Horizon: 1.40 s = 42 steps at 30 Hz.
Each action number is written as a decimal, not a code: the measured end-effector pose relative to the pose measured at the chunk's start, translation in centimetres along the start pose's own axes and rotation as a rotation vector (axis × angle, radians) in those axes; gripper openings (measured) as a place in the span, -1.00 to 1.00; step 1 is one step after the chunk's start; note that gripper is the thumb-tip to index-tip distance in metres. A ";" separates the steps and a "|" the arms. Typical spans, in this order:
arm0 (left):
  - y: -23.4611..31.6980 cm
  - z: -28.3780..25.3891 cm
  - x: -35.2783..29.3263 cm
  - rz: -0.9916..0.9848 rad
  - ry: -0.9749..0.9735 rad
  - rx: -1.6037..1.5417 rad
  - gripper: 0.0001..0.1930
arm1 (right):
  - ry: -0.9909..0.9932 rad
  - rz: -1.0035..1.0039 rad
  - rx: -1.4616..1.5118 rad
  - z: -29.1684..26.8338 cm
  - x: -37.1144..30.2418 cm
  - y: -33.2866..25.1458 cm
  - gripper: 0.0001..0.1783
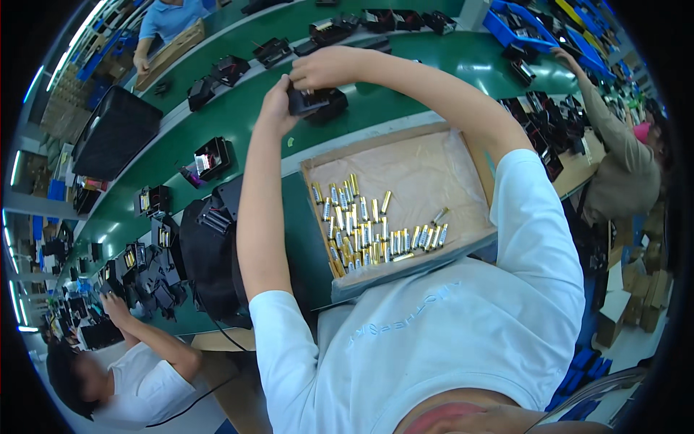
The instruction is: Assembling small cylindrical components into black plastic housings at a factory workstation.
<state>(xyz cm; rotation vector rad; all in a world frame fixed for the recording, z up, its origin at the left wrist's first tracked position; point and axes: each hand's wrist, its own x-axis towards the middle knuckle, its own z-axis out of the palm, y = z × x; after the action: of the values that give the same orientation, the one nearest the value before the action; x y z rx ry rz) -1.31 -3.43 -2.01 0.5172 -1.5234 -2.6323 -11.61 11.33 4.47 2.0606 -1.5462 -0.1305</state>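
Beyond the near tray, my left hand (275, 108) is closed round the side of a black plastic casing (303, 103). My right hand (322, 69) bends over the casing's top edge with its fingers drawn together; whatever lies under the fingertips is hidden. Close behind the casing sits another dark unit (334, 106). Between my forearms stands a shallow cardboard tray (329, 155) lined with clear film. Many gold and silver cylindrical batteries (363, 210) are in its near left part, some upright, some tilted or lying.
A green conveyor (271, 81) curves past with black units along it. An open black unit (212, 158) rests left of my left forearm, near a black bag (206, 253). Co-workers sit at lower left (137, 376) and right (622, 155). Blue bins (517, 29) stand at upper right.
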 end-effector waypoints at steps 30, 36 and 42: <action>1.8 -5.3 -2.0 0.083 0.276 0.004 -0.30 | -0.291 0.891 1.187 1.9 6.1 -0.1 -0.66; 2.7 -6.5 -2.8 0.085 0.203 0.127 -0.26 | -0.304 0.771 1.061 2.3 8.7 -0.2 -0.60; 3.4 -8.0 -3.5 0.071 0.240 0.163 -0.25 | -0.182 1.012 0.914 3.5 10.6 -2.4 -0.57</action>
<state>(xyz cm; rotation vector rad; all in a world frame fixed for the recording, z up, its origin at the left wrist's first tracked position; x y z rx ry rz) 4.12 -11.03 -1.88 0.7442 -1.6513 -2.3080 -7.41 0.83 2.90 1.5046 -2.9176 0.9316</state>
